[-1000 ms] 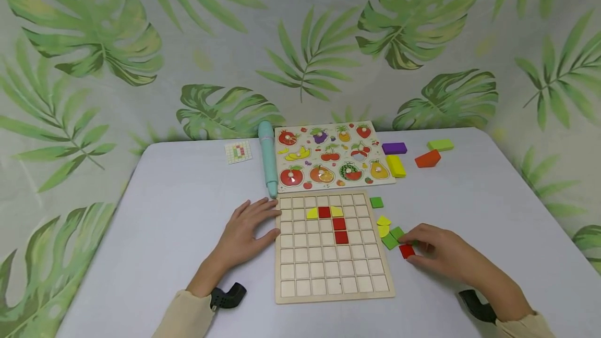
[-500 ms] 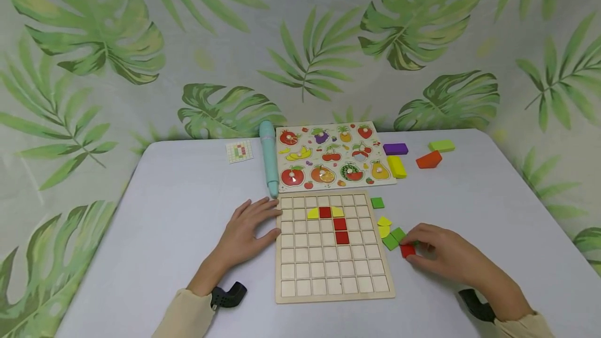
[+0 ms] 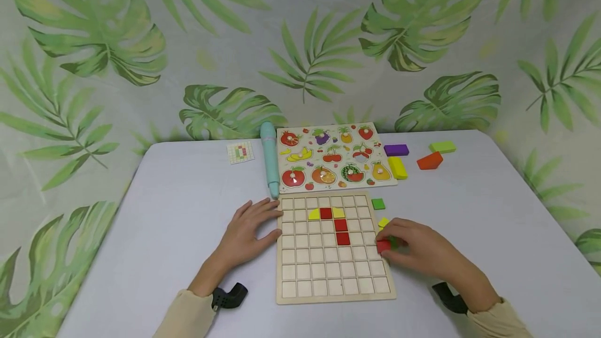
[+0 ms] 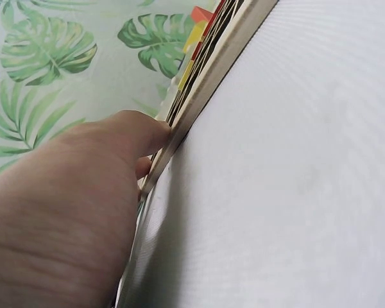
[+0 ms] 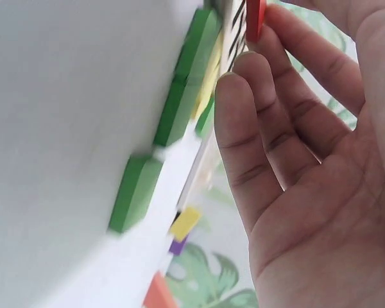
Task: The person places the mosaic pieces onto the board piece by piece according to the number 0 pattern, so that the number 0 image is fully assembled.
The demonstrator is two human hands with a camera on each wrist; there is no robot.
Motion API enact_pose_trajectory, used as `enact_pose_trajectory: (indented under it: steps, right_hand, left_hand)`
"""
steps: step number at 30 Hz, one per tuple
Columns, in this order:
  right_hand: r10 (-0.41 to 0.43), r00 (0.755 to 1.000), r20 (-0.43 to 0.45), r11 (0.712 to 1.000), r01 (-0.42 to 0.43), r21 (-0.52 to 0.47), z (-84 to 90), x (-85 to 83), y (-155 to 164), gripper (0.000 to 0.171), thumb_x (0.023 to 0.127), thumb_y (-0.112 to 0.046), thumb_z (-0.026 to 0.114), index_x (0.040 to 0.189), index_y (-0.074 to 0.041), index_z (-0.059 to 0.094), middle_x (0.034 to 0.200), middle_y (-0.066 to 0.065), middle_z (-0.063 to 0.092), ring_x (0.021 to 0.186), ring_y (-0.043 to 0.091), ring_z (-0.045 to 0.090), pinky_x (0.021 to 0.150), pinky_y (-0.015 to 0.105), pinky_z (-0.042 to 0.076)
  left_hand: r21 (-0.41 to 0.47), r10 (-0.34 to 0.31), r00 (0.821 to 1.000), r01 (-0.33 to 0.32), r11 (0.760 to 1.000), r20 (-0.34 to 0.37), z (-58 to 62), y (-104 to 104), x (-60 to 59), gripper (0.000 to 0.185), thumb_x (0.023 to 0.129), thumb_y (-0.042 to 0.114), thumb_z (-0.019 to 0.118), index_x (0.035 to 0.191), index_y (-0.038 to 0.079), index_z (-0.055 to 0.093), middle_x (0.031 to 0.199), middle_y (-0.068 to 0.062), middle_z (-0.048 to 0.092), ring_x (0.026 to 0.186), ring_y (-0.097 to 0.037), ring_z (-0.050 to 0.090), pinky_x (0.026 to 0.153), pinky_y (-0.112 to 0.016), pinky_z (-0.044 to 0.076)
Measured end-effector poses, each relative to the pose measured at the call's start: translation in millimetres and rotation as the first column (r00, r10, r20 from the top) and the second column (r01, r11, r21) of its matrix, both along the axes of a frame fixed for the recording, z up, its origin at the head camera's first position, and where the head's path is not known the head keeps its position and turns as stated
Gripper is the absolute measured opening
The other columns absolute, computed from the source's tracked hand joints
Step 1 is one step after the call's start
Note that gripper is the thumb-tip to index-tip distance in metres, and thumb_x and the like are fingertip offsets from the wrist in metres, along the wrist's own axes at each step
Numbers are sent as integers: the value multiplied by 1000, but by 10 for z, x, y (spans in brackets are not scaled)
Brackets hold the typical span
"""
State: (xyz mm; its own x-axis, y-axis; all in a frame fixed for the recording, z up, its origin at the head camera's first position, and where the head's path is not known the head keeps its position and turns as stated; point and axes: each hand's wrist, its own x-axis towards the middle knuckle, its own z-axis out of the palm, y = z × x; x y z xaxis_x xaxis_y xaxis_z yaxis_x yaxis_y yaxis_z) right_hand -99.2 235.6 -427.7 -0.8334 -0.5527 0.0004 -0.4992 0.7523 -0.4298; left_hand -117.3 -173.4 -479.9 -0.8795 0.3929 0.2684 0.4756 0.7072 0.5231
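The right hand (image 3: 413, 252) pinches a red square tile (image 3: 383, 245) at the grid board's (image 3: 334, 296) right edge, lower center of frame (left hand (image 3: 246, 231) lies spread against the opposite edge), empty cells immediately leftward.

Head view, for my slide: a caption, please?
Right hand pinches red tile at grid board; left hand steadies it.

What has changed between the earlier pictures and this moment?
The right hand, pinching the red tile, has moved left from the table to the right edge of the grid board. The left hand stays at the board's left edge; the placed tiles are unchanged.
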Motion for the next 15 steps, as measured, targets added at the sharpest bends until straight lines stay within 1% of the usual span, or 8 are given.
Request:
enact_pose_trajectory:
  steps: [10,15]
  right_hand:
    - [34,999,6,999,-34,11,4,-17,-325,19,89,-29,82,106,-34,73,105,-21,62,92,3,55,77,24,54]
    - [74,997,-11,997,-74,-17,3,-14,-482,18,89,-29,81,105,-31,75,106,-21,62,97,3,59,83,28,57]
  left_hand:
    - [5,1,1000,-1,1000,-6,-12,-3,3,44,94,34,75,134,17,69,152,-1,57,149,-24,43,125,-55,24]
    - [1,5,1000,-5,1000,0,-5,-2,2,44,94,34,75,134,17,69,152,-1,57,149,-24,43,125,-55,24]
